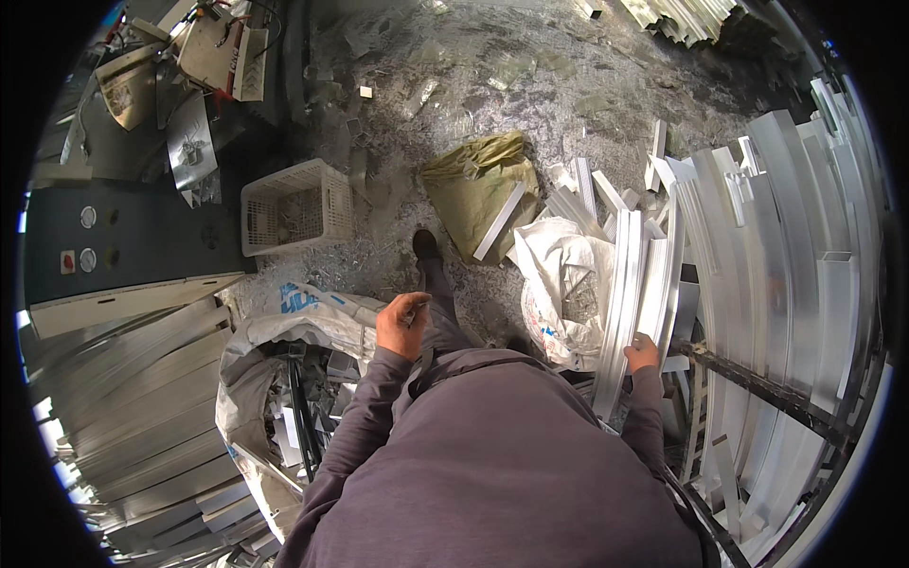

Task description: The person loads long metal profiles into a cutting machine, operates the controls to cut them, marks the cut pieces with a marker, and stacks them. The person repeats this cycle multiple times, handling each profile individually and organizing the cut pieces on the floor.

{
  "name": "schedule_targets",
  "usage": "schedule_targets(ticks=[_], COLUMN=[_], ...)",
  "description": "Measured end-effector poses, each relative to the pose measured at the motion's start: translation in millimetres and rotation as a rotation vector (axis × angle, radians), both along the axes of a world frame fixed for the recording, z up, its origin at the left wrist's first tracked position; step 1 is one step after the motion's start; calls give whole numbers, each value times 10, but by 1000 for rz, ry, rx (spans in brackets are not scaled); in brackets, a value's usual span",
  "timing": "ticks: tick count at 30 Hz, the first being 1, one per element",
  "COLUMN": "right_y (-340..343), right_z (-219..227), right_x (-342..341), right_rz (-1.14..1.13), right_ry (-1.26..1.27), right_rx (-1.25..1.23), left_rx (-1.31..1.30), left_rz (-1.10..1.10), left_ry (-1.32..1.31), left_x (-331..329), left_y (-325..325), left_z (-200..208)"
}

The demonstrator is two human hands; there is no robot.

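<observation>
My left hand (403, 325) is raised in front of my body with its fingers curled together. Whatever it may hold is hidden. Low on the right, my right hand (642, 353) has its fingers bent at the edge of a long silvery aluminium profile (620, 303), which it appears to grip. More profiles lie alongside that one, leaning over a white woven sack (559, 293). Left of my body, a large open white sack (248, 346) holds dark and silvery offcuts.
A white plastic crate (327, 194) stands ahead to the left, beside a dark machine cabinet (133, 237). A yellowish sack (473, 189) with a metal strip (500, 222) lies ahead. Stacked profiles (786, 237) fill a dark rack (757, 388) at right. Scraps litter the floor (426, 57).
</observation>
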State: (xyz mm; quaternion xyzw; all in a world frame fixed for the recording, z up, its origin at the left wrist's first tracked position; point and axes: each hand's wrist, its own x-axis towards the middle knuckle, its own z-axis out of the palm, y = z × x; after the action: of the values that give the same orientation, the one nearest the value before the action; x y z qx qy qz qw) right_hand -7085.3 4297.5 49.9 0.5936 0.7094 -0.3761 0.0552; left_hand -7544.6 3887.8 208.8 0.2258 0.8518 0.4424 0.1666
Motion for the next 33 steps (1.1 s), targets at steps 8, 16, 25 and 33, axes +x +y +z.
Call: schedule_targets(ticks=[8,16,25,33], right_y=[-366,-332,1233,4149], right_z=[-582,313,-740,-761], right_x=[-2236,-4563,-6274,-8601], right_rz=[782,-132,109,-117], right_ry=[-176,43,-36,180], right_rx=[-27,-468,-235,-65], left_rx=[71,531,335,179], left_rz=[47,8,-145,-399], left_ry=[74,-457,125,767], left_x=[-2809,-4485,-6732,-9580], left_y=[67,1421,3353,6045], left_z=[262,971,940,2467])
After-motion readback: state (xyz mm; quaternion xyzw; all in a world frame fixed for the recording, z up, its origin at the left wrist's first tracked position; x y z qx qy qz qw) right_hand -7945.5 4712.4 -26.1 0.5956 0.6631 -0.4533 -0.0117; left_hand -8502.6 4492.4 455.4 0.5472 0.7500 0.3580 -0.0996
